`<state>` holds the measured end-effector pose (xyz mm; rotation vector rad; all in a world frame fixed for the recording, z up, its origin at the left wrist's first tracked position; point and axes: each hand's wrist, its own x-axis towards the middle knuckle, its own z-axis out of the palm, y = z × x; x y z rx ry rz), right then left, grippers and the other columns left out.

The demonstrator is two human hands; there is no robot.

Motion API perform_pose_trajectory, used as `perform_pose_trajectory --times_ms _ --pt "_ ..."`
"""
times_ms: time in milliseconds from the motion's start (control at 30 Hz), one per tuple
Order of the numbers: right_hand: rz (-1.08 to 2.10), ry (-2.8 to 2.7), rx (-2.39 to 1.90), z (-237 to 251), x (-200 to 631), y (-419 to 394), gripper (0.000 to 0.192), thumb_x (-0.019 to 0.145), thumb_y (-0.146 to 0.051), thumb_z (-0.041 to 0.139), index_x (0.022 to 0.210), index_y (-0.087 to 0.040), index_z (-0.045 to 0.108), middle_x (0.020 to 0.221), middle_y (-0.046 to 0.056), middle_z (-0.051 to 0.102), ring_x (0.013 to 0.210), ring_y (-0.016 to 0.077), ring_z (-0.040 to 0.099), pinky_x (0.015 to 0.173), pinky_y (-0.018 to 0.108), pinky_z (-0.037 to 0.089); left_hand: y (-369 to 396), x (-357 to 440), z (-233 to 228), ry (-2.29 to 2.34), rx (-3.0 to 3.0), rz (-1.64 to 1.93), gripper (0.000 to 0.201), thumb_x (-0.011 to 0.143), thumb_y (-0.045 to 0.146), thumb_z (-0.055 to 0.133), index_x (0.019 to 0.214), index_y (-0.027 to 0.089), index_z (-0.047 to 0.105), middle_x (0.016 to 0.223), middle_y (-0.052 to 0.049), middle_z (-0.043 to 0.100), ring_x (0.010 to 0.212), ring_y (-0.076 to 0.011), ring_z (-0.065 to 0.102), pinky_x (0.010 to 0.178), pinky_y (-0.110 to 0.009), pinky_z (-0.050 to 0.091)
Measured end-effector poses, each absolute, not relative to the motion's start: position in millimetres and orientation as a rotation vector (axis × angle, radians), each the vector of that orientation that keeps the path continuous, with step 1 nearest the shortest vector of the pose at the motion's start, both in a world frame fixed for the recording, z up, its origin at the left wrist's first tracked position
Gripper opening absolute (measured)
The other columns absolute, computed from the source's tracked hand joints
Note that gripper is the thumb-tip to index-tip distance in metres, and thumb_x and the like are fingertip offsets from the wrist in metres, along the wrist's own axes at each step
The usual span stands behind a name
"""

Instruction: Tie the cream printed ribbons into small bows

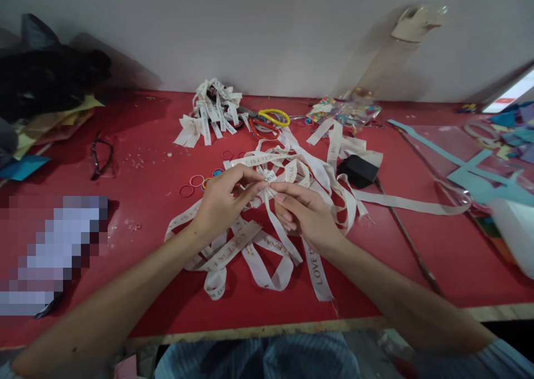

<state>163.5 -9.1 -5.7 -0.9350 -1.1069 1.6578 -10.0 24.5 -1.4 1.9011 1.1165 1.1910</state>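
Ribbon filled the middle of the red bench: a loose tangle of cream satin ribbon strips printed with gold lettering. Both hands met just above that tangle. The left hand had its thumb and forefinger pinched closed on a short stretch of one strip, and the right hand pinched the same strip right beside it, fingertips of the two almost touching. The held stretch ran roughly side to side between the two grips, and from the pinch the strip's long tails dropped toward the person, down over the near edge of the heap. Neither hand was clearly nearer to it; both had it.

Beyond the grip, farther from the person, lay a pile of finished cream ribbon bows, with yellow-handled scissors just to its right. Off to the left of the grip sat a few small coloured rubber rings, and well beyond those a pair of dark-framed glasses. To the right of the grip, partly on the ribbon, rested a small black box, with pale blue paper cut-outs farther right.
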Motion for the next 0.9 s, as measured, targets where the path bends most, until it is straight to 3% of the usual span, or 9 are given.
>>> perform_pose_trajectory --times_ms 167,367,500,633,900 --pt "1.466 -1.29 -1.081 -1 163 -9 0.016 0.09 -0.036 0.055 0.092 -0.021 0.057 0.054 -0.007 0.047 0.045 0.006 0.042 0.043 0.02 0.034 18 -5 0 1.059 1.611 1.143 0.015 0.08 0.031 0.07 0.087 0.02 0.065 0.073 0.002 0.063 0.057 -0.0072 0.056 0.051 -0.017 0.047" --pt "1.174 -1.429 -1.199 2 165 -8 0.018 0.088 -0.038 0.057 0.083 -0.021 0.057 0.064 -0.005 0.046 0.052 0.0073 0.039 0.047 0.021 0.033 12 -1 6 0.991 1.395 1.08 0.021 0.08 0.034 0.069 0.094 0.02 0.061 0.074 0.002 0.063 0.058 -0.0078 0.058 0.052 -0.018 0.049" --pt "1.225 -1.444 -1.179 -1 166 -7 0.016 0.089 -0.036 0.056 0.081 -0.022 0.054 0.062 -0.005 0.044 0.051 0.0085 0.037 0.046 0.022 0.031 14 0 4 0.973 1.251 1.02 0.025 0.083 0.037 0.065 0.102 0.022 0.059 0.061 0.006 0.055 0.049 -0.0069 0.052 0.048 -0.018 0.045" --pt "1.207 -1.469 -1.171 -3 167 -7 0.013 0.089 -0.034 0.056 0.084 -0.022 0.055 0.065 -0.004 0.044 0.053 0.0089 0.037 0.048 0.023 0.031 15 -1 1 0.982 1.267 0.98 0.027 0.081 0.038 0.067 0.102 0.022 0.062 0.066 0.004 0.056 0.05 -0.0067 0.05 0.049 -0.019 0.044" --pt "1.342 -1.401 -1.05 -2 164 -9 0.019 0.084 -0.035 0.064 0.098 -0.024 0.056 0.085 0.0 0.058 0.072 0.0126 0.056 0.065 0.026 0.047 17 -3 1 0.927 1.386 0.972 0.025 0.079 0.034 0.069 0.097 0.019 0.062 0.082 -0.001 0.062 0.067 -0.01 0.056 0.059 -0.02 0.047"
